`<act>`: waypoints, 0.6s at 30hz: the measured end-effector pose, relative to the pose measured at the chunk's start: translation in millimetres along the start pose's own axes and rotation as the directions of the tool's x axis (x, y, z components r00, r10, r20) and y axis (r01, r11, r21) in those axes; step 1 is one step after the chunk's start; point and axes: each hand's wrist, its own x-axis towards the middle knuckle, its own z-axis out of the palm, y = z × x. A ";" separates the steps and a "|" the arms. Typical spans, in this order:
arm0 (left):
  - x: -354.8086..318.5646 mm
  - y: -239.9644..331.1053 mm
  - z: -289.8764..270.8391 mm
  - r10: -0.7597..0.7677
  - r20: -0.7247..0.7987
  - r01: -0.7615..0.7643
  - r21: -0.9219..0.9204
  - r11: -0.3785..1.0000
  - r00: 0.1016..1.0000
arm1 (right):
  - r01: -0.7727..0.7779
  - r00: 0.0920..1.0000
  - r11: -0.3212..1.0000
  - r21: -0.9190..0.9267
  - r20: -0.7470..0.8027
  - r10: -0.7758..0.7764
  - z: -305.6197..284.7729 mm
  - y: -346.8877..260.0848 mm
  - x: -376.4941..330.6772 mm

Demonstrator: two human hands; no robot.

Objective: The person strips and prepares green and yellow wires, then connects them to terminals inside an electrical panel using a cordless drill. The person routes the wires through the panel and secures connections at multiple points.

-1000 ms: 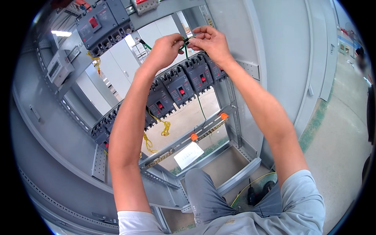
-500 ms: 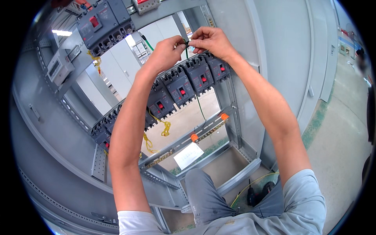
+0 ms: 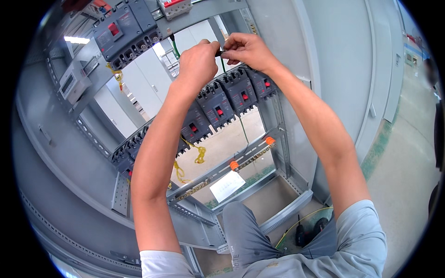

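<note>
The small dark piece sits between my two hands, above the top edge of the breaker row, toward its right end; a green wire runs down just below it. My right hand has thumb and fingers pinched on it, wrist bent inward. My left hand is curled close against it, back toward me — its fingertips are hidden, so I cannot tell if they grip. Both arms reach up and forward.

The breakers span the grey cabinet frame; a white sheet lies by its lower crossbar, and a drill stands on the floor beyond its lower right corner. A second, thicker green wire hangs left of my hands.

A second ago green wire looped between my fingers — now that loop is out of sight, and my left hand has rolled over.
</note>
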 end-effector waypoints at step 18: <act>39.4 4.9 -14.2 -0.009 0.363 0.087 -0.201 0.976 0.932 | -0.072 0.997 0.980 0.186 -0.025 0.078 -19.9 11.0 -11.8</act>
